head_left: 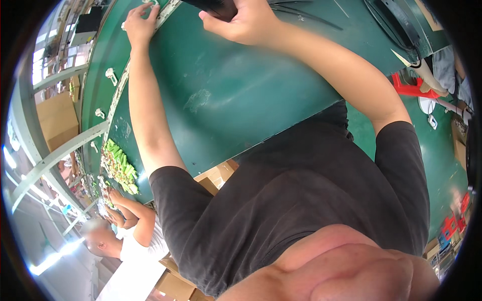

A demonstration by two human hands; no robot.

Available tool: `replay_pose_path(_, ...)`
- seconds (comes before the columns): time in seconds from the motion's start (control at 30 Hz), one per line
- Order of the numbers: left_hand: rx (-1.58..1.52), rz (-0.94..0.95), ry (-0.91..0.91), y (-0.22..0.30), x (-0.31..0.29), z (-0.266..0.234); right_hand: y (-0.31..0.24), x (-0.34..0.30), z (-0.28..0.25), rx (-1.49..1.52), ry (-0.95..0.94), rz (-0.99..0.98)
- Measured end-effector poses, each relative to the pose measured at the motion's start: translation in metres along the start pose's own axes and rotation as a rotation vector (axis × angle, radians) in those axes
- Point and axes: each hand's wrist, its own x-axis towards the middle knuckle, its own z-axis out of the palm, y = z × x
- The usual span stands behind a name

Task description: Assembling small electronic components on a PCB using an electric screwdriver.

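Observation:
At the upper left, my left hand (pixel 140 25) reaches over a green belt (pixel 95 90). Its thumb and fingertips close around a small white part (pixel 152 2), partly cut off by the top edge. Another white piece peeks out beside that hand's outer side. My right hand (pixel 249 22) grips a black object (pixel 213 6) over the green tabletop (pixel 226 95); most of it lies beyond the frame, so its kind is unclear. Farther along the belt lie a white part (pixel 111 76) with a round head and stem, and a similar white part (pixel 100 113).
A heap of bright green pieces (pixel 119 168) lies at the table's left end, near a co-worker in a white shirt (pixel 145 246). Black cables (pixel 306 14) lie at the far side. A dark case (pixel 394 25) stands top right, above a red stool (pixel 414 88).

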Motion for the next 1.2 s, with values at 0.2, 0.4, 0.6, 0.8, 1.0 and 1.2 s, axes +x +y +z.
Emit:
replay_pose_path(0.2,0.075,0.020,-0.020,0.030,-0.001,0.012,-0.008,0.001,-0.008,0.014,-0.045,0.096)
replay_pose_path(0.4,0.022,0.018,-0.074,0.031,-0.006,0.010,-0.010,0.004,-0.008,0.105,-0.007,0.065)
replay_pose_path(0.6,-0.332,0.101,-0.102,0.166,-0.070,-0.044,-0.010,0.034,-0.033,0.302,0.089,0.076)
replay_pose_path(0.8,-0.505,0.365,-0.090,0.248,-0.135,-0.063,-0.011,0.063,-0.073,0.342,-0.014,-0.059)
replay_pose_path(1.0,-0.545,0.386,-0.037,0.267,-0.124,-0.078,-0.008,0.049,-0.077,0.274,-0.108,-0.005)
replay_pose_path(1.2,-0.552,0.446,-0.323,0.243,-0.120,-0.085,-0.003,0.038,-0.063,0.284,-0.151,0.017)
